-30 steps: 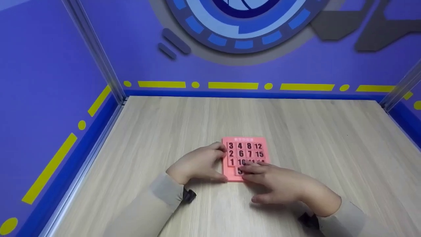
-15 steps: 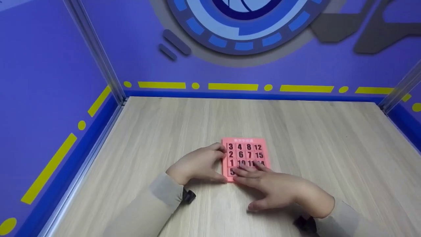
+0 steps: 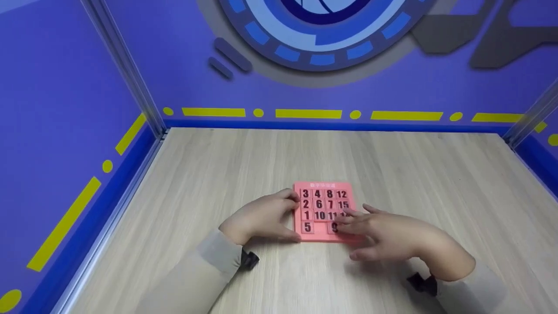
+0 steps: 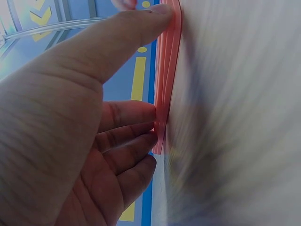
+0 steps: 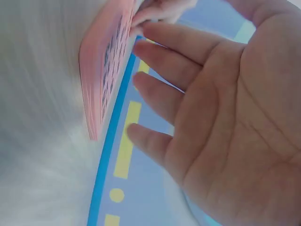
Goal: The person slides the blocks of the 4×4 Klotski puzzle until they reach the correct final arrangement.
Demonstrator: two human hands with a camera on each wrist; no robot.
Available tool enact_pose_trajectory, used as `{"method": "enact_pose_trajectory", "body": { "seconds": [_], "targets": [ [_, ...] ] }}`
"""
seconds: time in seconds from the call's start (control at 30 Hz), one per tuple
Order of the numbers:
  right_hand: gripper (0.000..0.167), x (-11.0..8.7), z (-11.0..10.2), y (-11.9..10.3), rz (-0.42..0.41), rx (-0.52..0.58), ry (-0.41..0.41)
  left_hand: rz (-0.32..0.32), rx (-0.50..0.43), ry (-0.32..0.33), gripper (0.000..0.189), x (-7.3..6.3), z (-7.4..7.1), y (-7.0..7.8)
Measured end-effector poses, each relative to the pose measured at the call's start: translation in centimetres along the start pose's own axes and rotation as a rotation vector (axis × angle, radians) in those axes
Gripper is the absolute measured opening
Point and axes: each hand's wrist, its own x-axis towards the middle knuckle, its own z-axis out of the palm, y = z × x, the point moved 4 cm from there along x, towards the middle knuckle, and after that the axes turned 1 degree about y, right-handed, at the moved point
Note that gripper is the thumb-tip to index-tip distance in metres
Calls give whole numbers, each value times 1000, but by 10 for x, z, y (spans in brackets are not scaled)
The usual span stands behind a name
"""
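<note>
A pink sliding number puzzle (image 3: 322, 185) lies flat on the wooden table. Its top three rows read 3 4 8 12, 2 6 7 15 and 1 10 11 14, the 14 partly covered. Below them are the 5 tile (image 3: 307, 227), a gap, and the 9 tile (image 3: 333, 227); fingers hide the rest of that row. My left hand (image 3: 261, 218) rests against the puzzle's left edge, fingertips towards the far part and thumb at the near corner. Over the lower right of the puzzle, my right hand (image 3: 388, 235) spreads its fingers, covering part of the 9; contact is unclear.
The light wooden table (image 3: 226, 165) stretches out around the puzzle. A purple-blue back wall (image 3: 174, 78) with yellow marks closes off the far side, and a blue side wall (image 3: 52, 131) stands on the left, joined by a metal post (image 3: 126, 65).
The 5 tile has slid left into the bottom-left corner. My right hand reached left with it, then drew back right, uncovering the gap and the 9. My left hand stays put.
</note>
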Motion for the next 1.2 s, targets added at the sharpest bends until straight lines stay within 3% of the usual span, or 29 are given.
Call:
{"method": "enact_pose_trajectory", "body": {
  "seconds": [0.27, 1.0, 1.2],
  "targets": [
    [75, 2, 5, -1, 32, 11, -53, -6, -19, 0, 84, 0, -1, 0],
    [88, 14, 26, -7, -12, 78, -69, -2, -11, 6, 81, -1, 0, 0],
    [90, 8, 18, -2, 12, 86, -52, 9, -4, 6, 80, 0, -2, 0]
  ]
}}
